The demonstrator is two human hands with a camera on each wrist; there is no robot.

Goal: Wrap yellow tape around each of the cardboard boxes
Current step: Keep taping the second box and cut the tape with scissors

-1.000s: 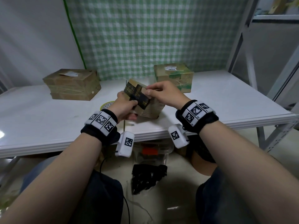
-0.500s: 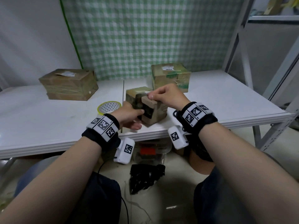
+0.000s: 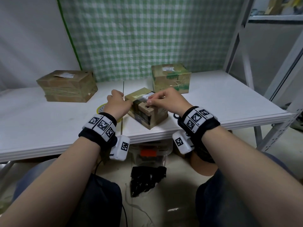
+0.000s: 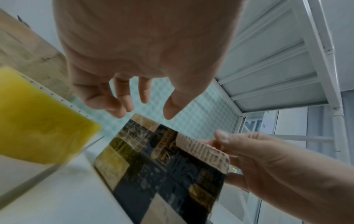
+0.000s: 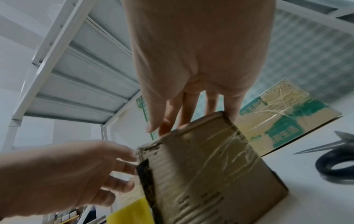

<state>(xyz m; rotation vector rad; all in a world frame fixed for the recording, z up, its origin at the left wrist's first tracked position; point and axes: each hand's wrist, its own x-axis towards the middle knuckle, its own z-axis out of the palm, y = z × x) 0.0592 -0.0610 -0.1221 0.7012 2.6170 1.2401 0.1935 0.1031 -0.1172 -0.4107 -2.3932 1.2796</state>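
Cardboard, patched with black and already glossy with clear tape, makes up the small box (image 3: 146, 110) standing near the front edge of the white counter (image 3: 229, 99). The right hand (image 3: 170, 102) has its fingertips bunched together at the box's top near edge; whether they pinch a tape end there cannot be told. The left hand (image 3: 118, 104) sits just beside the box's left face, fingers loosely spread and holding nothing, as the left wrist view shows. The yellow tape roll (image 3: 102, 107) lies flat on the counter right behind that hand, partly hidden.

This looks like the positioning step: the box set down and steadied before taping. The next move probably calls for the left hand to take up the roll while the right keeps the box from sliding.

Two more boxes wait at the back: a wide brown one (image 3: 67, 86) to the left, a green-printed one (image 3: 171, 77) to the right, both closed, contents unseen. Scissors (image 5: 333, 159) lie by the small box.
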